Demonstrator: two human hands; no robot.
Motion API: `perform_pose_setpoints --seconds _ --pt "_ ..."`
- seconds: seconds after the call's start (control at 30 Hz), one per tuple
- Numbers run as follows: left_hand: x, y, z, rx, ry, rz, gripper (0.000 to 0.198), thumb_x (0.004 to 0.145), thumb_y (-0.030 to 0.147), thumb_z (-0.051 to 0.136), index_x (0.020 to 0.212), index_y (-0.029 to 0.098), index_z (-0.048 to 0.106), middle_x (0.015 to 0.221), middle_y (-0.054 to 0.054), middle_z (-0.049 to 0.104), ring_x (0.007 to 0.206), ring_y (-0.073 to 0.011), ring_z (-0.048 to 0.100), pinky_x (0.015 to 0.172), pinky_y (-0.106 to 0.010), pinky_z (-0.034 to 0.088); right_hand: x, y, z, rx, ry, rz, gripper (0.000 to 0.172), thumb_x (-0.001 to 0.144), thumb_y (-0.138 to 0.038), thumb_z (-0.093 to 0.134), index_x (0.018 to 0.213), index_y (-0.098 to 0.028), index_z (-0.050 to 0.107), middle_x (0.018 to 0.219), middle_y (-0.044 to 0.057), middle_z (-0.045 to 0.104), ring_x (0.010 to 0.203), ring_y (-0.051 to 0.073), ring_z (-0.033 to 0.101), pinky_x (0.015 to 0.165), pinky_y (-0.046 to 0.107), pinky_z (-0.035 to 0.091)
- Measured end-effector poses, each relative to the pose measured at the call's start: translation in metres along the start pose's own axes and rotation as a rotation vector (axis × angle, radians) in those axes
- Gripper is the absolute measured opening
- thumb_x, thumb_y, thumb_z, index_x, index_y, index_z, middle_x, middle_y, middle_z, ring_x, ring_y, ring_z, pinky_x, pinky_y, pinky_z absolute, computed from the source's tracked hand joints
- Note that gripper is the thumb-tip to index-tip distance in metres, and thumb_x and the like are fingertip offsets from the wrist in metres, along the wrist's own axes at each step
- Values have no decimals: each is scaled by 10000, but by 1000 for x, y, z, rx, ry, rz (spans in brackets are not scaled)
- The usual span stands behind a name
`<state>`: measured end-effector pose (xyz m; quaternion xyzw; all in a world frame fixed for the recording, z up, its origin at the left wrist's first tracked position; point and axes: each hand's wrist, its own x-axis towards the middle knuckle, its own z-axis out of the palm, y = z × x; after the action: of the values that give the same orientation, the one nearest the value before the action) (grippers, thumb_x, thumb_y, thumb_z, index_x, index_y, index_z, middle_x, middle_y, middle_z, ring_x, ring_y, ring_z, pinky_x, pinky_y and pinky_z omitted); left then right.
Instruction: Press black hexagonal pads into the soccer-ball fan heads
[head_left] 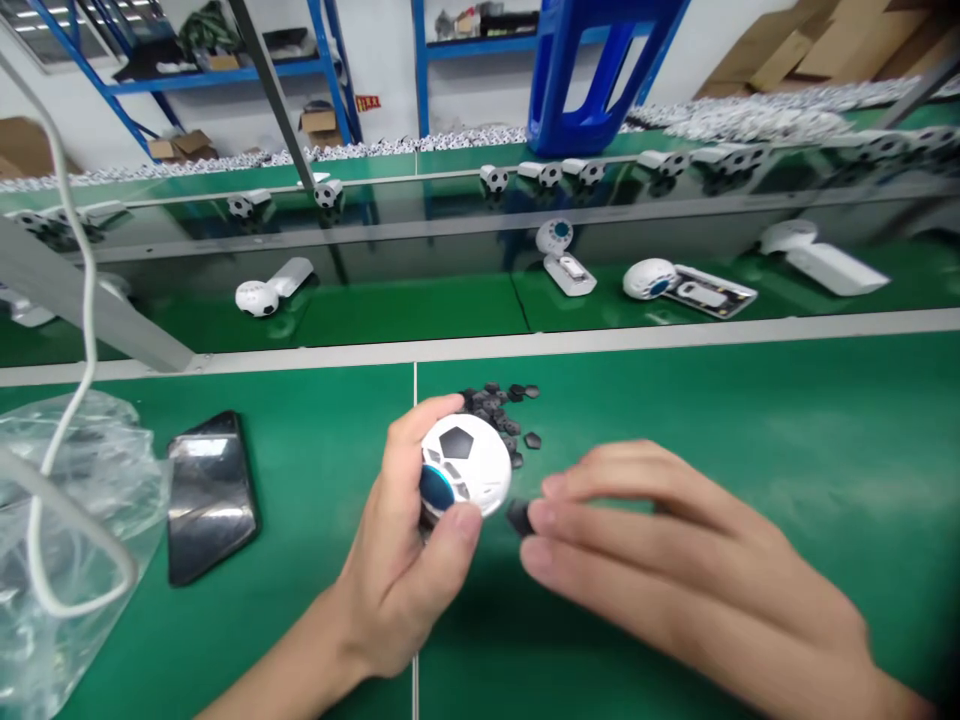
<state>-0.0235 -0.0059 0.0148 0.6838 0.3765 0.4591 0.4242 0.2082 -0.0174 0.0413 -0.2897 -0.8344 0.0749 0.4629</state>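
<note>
The green desk point(750, 430) holds a dark phone point(211, 498) at lower left, a clear plastic bag point(67, 500) just beside it — and, at centre, a small heap of dark six-sided pieces point(495, 408). Farther up, past a metal rail point(480, 345), white ball-shaped gadgets point(257, 297) lie on more green desk.

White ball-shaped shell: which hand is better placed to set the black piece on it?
Probably the right hand: its fingertips are at the black piece beside the white ball-shaped shell, while the left hand is wrapped around the shell, holding it.
</note>
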Motion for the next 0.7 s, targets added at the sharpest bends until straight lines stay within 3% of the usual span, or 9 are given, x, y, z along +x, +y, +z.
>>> perform_pose_setpoints --seconds 0.1,0.3,0.4,0.47,0.57,0.7 --pt "2 2 0 31 -29 68 555 1134 425 553 1663 396 389 1317 -43 688 1025 -235 710 909 -376 616 -13 -14 8 -135 94 56 345 1181 -212 488 1198 -285 825 1040 14 895 1144 214 806 1164 364 586" --pt "1 0 1 83 -24 159 602 1120 413 580 1684 372 372 1433 -61 634 1155 -249 696 1005 -382 599 -13 -26 15 -139 148 148 320 1180 -267 519 1130 -302 833 1019 12 896 1133 231 808 1105 410 617" --pt "-1 -2 2 64 -22 153 607 1118 389 572 1691 365 376 1438 -81 637 1190 -283 691 1006 -412 596 -2 -19 8 -23 87 148 199 1133 -253 630 1150 -319 817 992 7 892 1020 232 832 990 400 672" --pt "-2 -2 3 52 -27 144 594 1120 368 557 1686 379 379 1406 -82 649 1189 -297 690 1002 -429 591 7 -12 5 155 15 158 232 1031 -143 749 1166 -324 803 948 -3 877 874 213 831 855 358 698" --pt "-1 -1 3 47 -36 151 593 1115 361 561 1679 391 377 1373 -79 646 1177 -299 683 1006 -436 579 17 -7 8 409 51 386 256 909 -91 863 1030 -309 805 834 -27 814 729 163 765 698 277 658" --pt "3 3 5 56 -55 177 566 1121 358 556 1652 409 367 1273 -54 657 1083 -265 696 979 -417 577 16 -7 18 625 101 688 195 880 -203 930 960 -307 786 776 -52 715 705 108 696 679 169 625"
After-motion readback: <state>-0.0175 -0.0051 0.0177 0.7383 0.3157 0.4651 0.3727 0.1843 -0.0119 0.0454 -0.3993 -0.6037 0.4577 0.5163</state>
